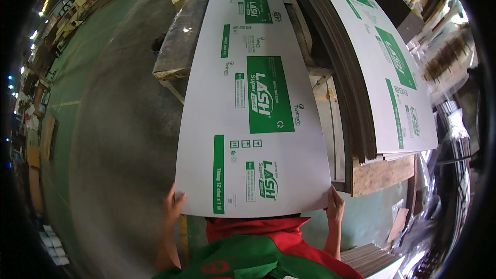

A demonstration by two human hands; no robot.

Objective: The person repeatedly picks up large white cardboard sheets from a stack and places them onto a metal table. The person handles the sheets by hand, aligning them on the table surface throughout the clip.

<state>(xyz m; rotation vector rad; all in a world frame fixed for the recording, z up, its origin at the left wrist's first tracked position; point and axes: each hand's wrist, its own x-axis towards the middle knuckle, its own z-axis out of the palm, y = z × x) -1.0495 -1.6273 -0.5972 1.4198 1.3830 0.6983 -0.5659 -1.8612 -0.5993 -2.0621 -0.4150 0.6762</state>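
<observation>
A long white cardboard sheet point(206, 119) with green printed panels stretches away from my body. Its near edge lies just in front of my waist. My left hand point(174, 200) grips the near left corner, fingers along the side edge. At the near right corner my right hand point(335, 204) is closed on the same sheet. The far part of the sheet rests over a metal-topped table point(187, 31) and reaches a machine at the top of the view. What lies under the sheet is hidden.
To the right, a tall stack of similar printed sheets point(382, 98) sits on a wooden support point(382, 175). More flat boards point(367, 258) lie low at the near right. Plastic-wrapped bundles point(454, 124) line the far right. A grey and green floor point(119, 139) spreads to the left.
</observation>
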